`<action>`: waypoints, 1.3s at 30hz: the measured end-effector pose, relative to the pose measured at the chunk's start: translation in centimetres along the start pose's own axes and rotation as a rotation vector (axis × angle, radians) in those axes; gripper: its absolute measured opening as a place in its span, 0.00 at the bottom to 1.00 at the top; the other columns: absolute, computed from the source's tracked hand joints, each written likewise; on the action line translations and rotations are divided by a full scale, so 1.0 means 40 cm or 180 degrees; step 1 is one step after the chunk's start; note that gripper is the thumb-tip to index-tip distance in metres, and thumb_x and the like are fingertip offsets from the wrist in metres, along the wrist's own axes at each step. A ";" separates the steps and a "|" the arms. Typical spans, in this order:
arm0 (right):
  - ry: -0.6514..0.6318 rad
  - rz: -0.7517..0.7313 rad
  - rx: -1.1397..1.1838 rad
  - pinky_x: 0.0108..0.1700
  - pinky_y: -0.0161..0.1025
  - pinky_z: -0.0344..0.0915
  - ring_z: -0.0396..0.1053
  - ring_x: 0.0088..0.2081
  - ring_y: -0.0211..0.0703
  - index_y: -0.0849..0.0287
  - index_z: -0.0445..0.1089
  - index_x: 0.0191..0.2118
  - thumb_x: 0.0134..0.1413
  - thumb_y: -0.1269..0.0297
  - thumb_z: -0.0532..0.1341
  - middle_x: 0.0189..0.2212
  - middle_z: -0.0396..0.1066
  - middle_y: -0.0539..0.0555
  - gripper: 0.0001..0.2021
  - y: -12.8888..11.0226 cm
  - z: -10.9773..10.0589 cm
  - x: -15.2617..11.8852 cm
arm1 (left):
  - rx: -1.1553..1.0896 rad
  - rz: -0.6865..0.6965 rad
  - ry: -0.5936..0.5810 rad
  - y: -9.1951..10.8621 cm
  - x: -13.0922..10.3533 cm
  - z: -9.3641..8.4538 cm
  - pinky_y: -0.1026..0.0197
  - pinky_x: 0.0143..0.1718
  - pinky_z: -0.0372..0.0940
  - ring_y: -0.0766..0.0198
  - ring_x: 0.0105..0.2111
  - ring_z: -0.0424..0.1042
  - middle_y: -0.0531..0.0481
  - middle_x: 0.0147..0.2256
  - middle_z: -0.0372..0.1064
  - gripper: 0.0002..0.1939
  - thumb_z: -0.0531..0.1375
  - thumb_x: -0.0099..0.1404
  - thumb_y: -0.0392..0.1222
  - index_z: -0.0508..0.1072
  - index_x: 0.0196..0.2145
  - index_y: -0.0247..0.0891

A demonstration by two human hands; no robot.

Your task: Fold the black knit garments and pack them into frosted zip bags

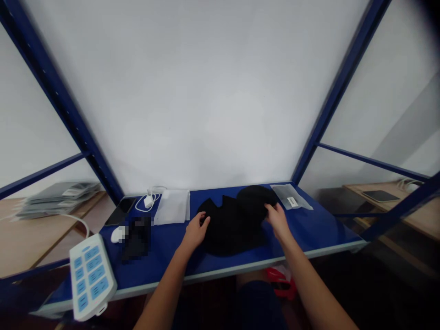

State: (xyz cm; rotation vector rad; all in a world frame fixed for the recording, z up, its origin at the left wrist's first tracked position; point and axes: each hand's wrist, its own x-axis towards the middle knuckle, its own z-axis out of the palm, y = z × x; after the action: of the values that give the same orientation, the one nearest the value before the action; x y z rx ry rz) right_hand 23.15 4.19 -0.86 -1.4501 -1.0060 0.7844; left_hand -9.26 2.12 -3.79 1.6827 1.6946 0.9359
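Note:
A black cloth item lies spread on the blue table, with notches in its far edge and a rounded lobe at its right. My left hand is at its left edge, thumb and fingers closed on the dark fabric. At the right lobe, my right hand pinches the edge of the same cloth. A flat plastic bag with a white label lies just beyond my right hand.
Left on the table are white plastic bags, a charger with cable, a black tablet and a white mouse. A white keypad overhangs the front left corner. Blue frame posts flank the table.

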 end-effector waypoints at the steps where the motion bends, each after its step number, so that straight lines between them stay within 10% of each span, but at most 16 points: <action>1: 0.0189 -0.0056 -0.0342 0.45 0.46 0.70 0.73 0.45 0.56 0.59 0.64 0.57 0.48 0.58 0.59 0.47 0.73 0.61 0.29 0.034 -0.037 0.019 | 0.0217 -0.0029 0.0006 0.008 0.002 0.005 0.53 0.51 0.64 0.52 0.50 0.71 0.41 0.53 0.70 0.25 0.54 0.67 0.56 0.68 0.56 0.39; 5: 0.0515 -0.0661 -0.1891 0.64 0.57 0.53 0.57 0.62 0.67 0.71 0.52 0.65 0.40 0.67 0.59 0.60 0.60 0.71 0.42 0.113 -0.129 0.081 | 0.1076 -0.0101 -0.0009 0.040 0.030 0.022 0.45 0.55 0.59 0.46 0.56 0.66 0.38 0.58 0.66 0.28 0.54 0.67 0.57 0.66 0.59 0.39; 9: -0.0264 -0.1184 -0.2437 0.67 0.51 0.48 0.52 0.66 0.58 0.65 0.55 0.65 0.48 0.65 0.57 0.64 0.56 0.65 0.36 0.065 -0.107 0.151 | 0.1444 -0.0027 -0.0226 0.065 0.080 0.027 0.46 0.55 0.59 0.46 0.55 0.67 0.39 0.55 0.69 0.26 0.60 0.63 0.53 0.69 0.56 0.39; 15: -0.1872 -0.0539 -0.2601 0.47 0.39 0.68 0.74 0.42 0.48 0.61 0.75 0.47 0.43 0.71 0.62 0.40 0.78 0.57 0.21 -0.028 -0.044 0.276 | 0.1479 0.0267 -0.0466 0.091 0.116 -0.002 0.52 0.52 0.61 0.52 0.49 0.71 0.48 0.46 0.74 0.10 0.63 0.61 0.47 0.79 0.40 0.45; 21: -0.2277 -0.0444 -0.2490 0.37 0.35 0.67 0.72 0.32 0.43 0.59 0.78 0.37 0.36 0.69 0.67 0.31 0.77 0.52 0.15 -0.088 -0.040 0.327 | 0.1477 0.0921 -0.0538 0.105 0.085 -0.015 0.52 0.57 0.56 0.53 0.53 0.66 0.48 0.53 0.70 0.17 0.62 0.64 0.51 0.76 0.50 0.47; 29: -0.2533 -0.0481 -0.2265 0.33 0.36 0.65 0.68 0.26 0.41 0.56 0.76 0.24 0.27 0.62 0.71 0.21 0.72 0.46 0.11 -0.106 -0.021 0.305 | 0.0706 0.0796 -0.0278 0.126 0.039 0.012 0.41 0.60 0.48 0.49 0.55 0.63 0.47 0.50 0.71 0.04 0.66 0.56 0.36 0.76 0.32 0.42; 34: -0.2555 -0.0599 -0.1998 0.33 0.35 0.64 0.68 0.28 0.41 0.59 0.76 0.25 0.32 0.61 0.69 0.23 0.75 0.49 0.09 -0.179 -0.030 0.318 | -0.0079 0.0492 -0.0636 0.164 0.118 -0.077 0.54 0.43 0.67 0.56 0.37 0.75 0.47 0.34 0.77 0.08 0.65 0.56 0.40 0.76 0.35 0.38; 39: -0.2458 -0.0897 -0.1703 0.36 0.37 0.65 0.69 0.29 0.41 0.62 0.77 0.33 0.39 0.60 0.68 0.27 0.77 0.52 0.13 -0.333 -0.028 0.375 | -0.0385 0.0710 -0.0574 0.301 0.247 -0.259 0.55 0.47 0.66 0.55 0.43 0.75 0.44 0.40 0.78 0.18 0.67 0.55 0.49 0.78 0.40 0.35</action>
State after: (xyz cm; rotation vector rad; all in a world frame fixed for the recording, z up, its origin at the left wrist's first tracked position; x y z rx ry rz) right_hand 28.33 17.18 13.59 -1.4010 -2.0865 0.9262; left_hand -10.80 10.64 12.79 1.8403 1.3277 0.9353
